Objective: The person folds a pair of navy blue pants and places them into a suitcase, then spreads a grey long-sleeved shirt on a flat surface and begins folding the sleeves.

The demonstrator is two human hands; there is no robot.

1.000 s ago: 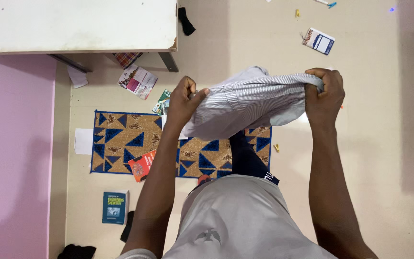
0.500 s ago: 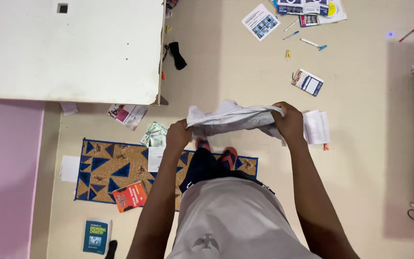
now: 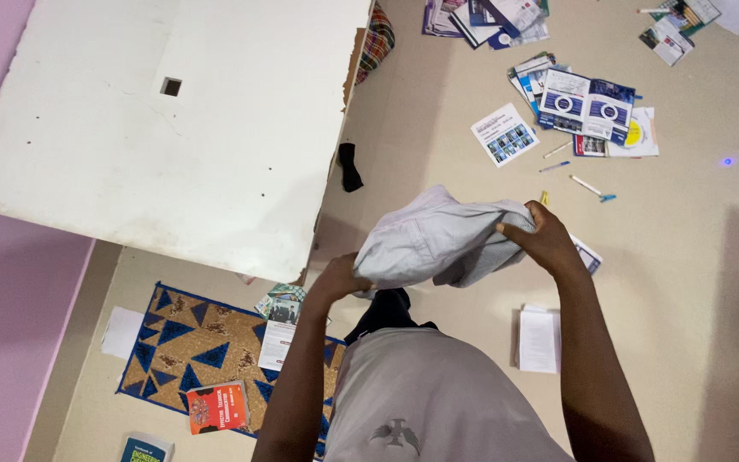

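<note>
A light grey striped garment (image 3: 438,239) is bunched up in front of my chest, held off the floor between both hands. My left hand (image 3: 341,278) grips its lower left edge, partly hidden under the cloth. My right hand (image 3: 542,241) is clenched on its right end, slightly higher. The cloth hangs beside the near corner of a white table (image 3: 173,128).
A blue and brown patterned mat (image 3: 181,359) lies at lower left with a red book (image 3: 215,406) on it. Booklets and papers (image 3: 583,103) are scattered on the cream floor at upper right, with pens (image 3: 588,186), a black item (image 3: 350,167) and a white booklet (image 3: 540,338).
My view has swung toward the table and the far papers. My hands have come closer together, and the garment has gone from stretched wide to bunched between them.
</note>
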